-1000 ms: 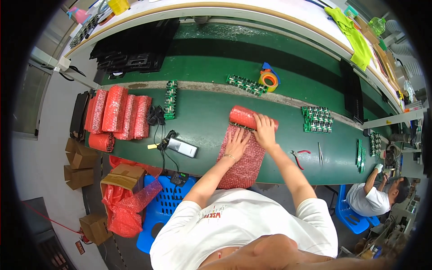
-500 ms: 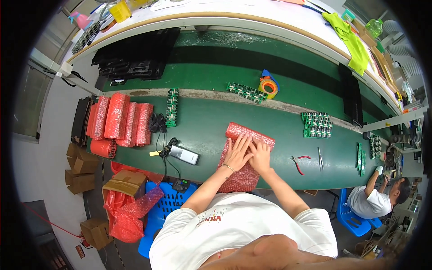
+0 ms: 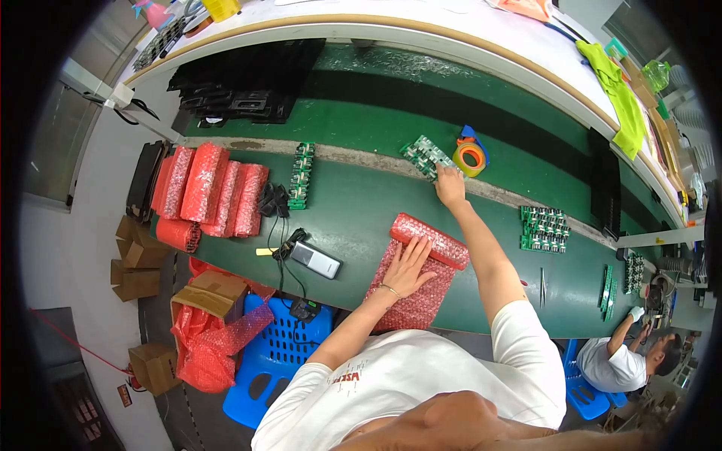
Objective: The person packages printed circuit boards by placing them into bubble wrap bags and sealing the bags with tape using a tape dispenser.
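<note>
Red bubble wrap (image 3: 395, 301) lies in front of me on the green bench, its far end rolled into a thick tube (image 3: 450, 254). My left hand (image 3: 410, 269) rests flat on the wrap, fingers stretched out over the tube. Farther off, my right hand (image 3: 450, 185) grips the near end of a green circuit board panel (image 3: 426, 154), which is tilted up. Right beside that panel sits a tape roll (image 3: 471, 159) in a blue dispenser. My fingertips on the panel are partly hidden.
Several finished red bubble-wrap rolls (image 3: 204, 184) are stacked at the left. Another board strip (image 3: 301, 177), a silver device (image 3: 316, 260) with black cables, more boards (image 3: 544, 229) and tweezers (image 3: 543, 287) lie on the bench. A co-worker (image 3: 620, 364) sits at the far right.
My right hand has left the bubble wrap and reached away to the board panel, taking hold of its near end. My left hand stays on the wrap. The view has shifted slightly.
</note>
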### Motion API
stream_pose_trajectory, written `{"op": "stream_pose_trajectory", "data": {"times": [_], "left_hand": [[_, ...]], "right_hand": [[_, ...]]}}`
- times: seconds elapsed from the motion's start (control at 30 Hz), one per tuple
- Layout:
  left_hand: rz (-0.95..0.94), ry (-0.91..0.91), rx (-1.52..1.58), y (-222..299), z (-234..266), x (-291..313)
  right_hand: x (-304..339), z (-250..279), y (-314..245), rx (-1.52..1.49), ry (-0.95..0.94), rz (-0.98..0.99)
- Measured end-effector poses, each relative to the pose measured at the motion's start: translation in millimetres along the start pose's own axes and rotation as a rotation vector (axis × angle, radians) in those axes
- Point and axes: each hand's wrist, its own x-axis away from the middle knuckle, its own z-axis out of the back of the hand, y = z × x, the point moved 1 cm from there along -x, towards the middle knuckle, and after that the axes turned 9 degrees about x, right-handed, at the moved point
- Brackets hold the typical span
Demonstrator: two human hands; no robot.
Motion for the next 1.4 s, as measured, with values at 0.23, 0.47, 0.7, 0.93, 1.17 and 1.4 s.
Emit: {"op": "stream_pose_trajectory", "data": {"times": [0.23,0.47,0.7,0.93,1.17,1.4], "left_hand": [[0.01,0.022,0.022,-3,-1,1],[-0.003,-0.041,0.031,4,7,-4],[-0.131,0.155,0.121,-3,16,2],[-0.125,0.262,0.053,22,25,-12],[-0.1,0.231,0.034,24,16,-19],[-0.132,0.237,0.037,18,10,-23]], "right_hand": [[22,27,-10,-0.072,-0.175,-0.004],[67,43,2,-0.206,-0.249,-0.098],[116,114,30,-0.979,-0.261,-0.127],[157,107,20,-0.87,-0.347,-0.061],[160,95,23,-0.917,-0.319,-0.073],[161,90,26,-0.863,-0.332,-0.072]]}}
